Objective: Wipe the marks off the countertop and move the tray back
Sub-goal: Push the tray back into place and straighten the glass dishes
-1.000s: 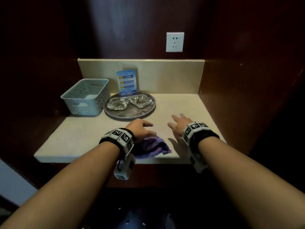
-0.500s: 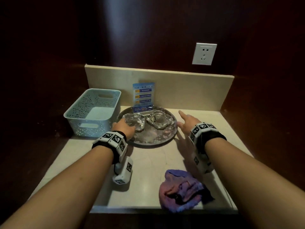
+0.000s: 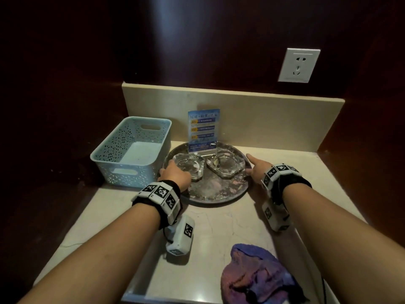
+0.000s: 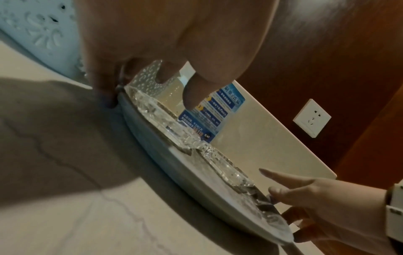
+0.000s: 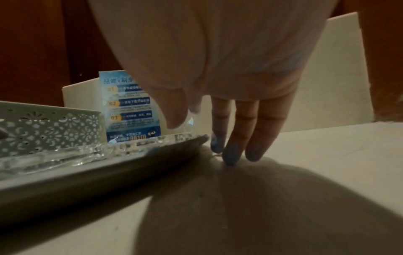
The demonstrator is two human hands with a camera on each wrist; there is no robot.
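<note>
Head view has us looking down at the beige countertop (image 3: 219,233), where the round metal tray (image 3: 210,194) sits toward the back, just beside the pale blue perforated basket (image 3: 131,152) on its left. Two glass ashtrays (image 3: 225,164) rest side by side on the tray, and a blue printed sign in a clear stand (image 3: 203,130) stands upright at the tray's rear edge, against the backsplash (image 3: 274,117). Our left hand (image 3: 175,175) is at the tray's left rim; from the left wrist view we see the fingers (image 4: 104,86) curled down over the rim's outer edge and the thumb (image 4: 194,96) above the nearer ashtray, so it grips the rim. Our right hand (image 3: 257,166) is at the tray's right rim with its fingers (image 5: 231,155) straight and spread, their tips on the countertop just beside the rim, holding nothing. A crumpled purple cloth (image 3: 256,279) lies near the countertop's front edge, well apart from both hands. A white wall socket (image 3: 298,65) is set in the dark wood panel above the backsplash.
</note>
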